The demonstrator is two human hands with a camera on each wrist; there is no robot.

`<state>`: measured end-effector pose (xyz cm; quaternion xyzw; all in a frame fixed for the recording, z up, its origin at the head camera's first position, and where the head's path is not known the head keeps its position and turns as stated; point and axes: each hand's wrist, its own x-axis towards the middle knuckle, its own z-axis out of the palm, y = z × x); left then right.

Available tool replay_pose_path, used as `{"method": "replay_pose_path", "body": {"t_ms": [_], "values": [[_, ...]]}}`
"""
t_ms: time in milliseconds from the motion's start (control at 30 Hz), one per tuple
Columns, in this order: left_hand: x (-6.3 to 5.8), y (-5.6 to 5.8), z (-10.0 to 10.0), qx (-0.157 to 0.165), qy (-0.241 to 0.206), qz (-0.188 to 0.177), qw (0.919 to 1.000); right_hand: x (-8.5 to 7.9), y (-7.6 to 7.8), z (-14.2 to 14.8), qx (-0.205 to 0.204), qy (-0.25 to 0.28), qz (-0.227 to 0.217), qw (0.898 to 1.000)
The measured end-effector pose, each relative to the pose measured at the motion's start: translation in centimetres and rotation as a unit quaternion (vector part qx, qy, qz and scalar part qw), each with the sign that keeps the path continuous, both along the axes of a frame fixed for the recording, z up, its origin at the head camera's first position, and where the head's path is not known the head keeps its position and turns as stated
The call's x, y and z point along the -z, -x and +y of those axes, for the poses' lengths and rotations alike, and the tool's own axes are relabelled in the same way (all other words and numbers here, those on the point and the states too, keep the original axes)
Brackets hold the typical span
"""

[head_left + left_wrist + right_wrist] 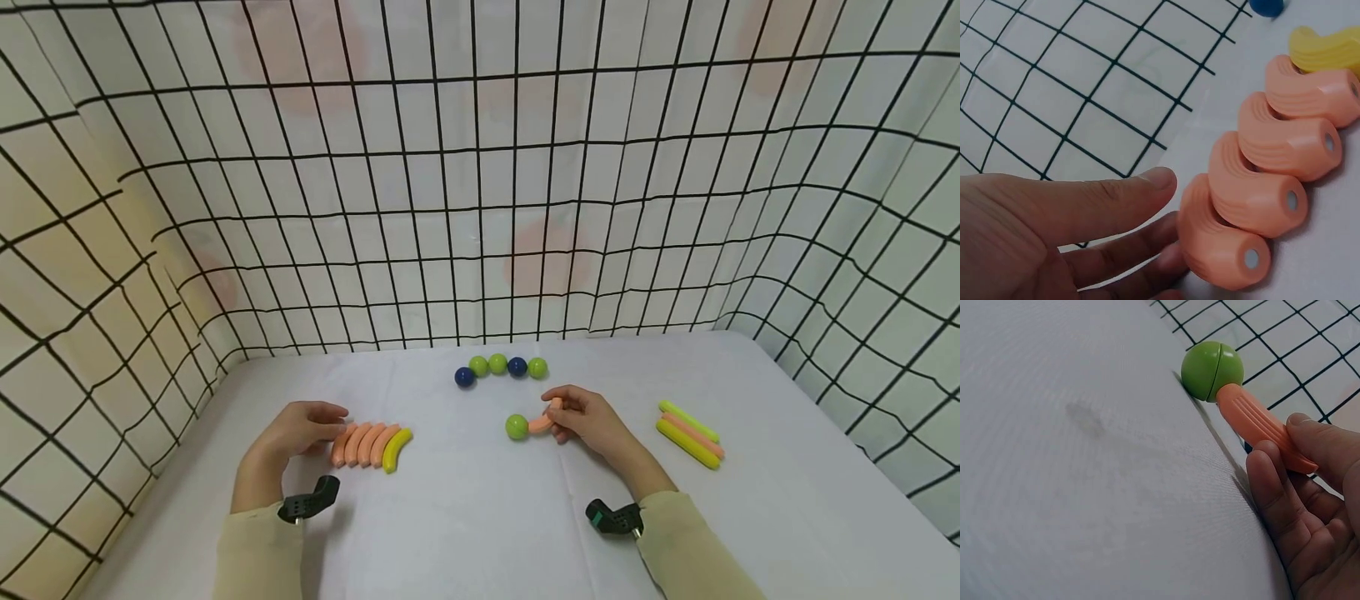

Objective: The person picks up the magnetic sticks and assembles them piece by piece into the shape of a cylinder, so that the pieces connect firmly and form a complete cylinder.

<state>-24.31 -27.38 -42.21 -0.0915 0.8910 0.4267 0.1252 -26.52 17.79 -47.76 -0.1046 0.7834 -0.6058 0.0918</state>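
Observation:
My right hand [592, 421] pinches an orange curved magnetic piece [1254, 422] between thumb and fingers. The piece's far end meets a green ball [1212, 371], which has a seam line around it. On the left, my left hand [302, 427] is beside a row of orange curved pieces [1257, 194] lying side by side. Its thumb is extended, and the fingertips are right at the outermost piece [1222, 240]. Grey round magnets show in the ends of these pieces. A yellow curved piece [396, 450] closes the row on its right.
Behind, green balls [498, 363] and dark blue balls [465, 377] form a line. To the right lie straight sticks: a yellow-green one [688, 421], an orange one [693, 436] and a yellow one [687, 444]. A white wall with a black grid [480, 208] surrounds the white table [465, 533].

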Motion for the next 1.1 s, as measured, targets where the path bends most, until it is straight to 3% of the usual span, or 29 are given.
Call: {"method": "replay_pose_path", "body": {"t_ms": [400,1100], "values": [[1.3,0.3,-0.3,0.006,0.011,0.007,0.9999,-0.1,-0.1,-0.1,-0.003,0.004,-0.003,1.0],[1.5,0.8,0.5,-0.007,0.078,0.038,0.9962,-0.1,0.0,-0.1,0.006,-0.006,-0.006,1.0]]}}
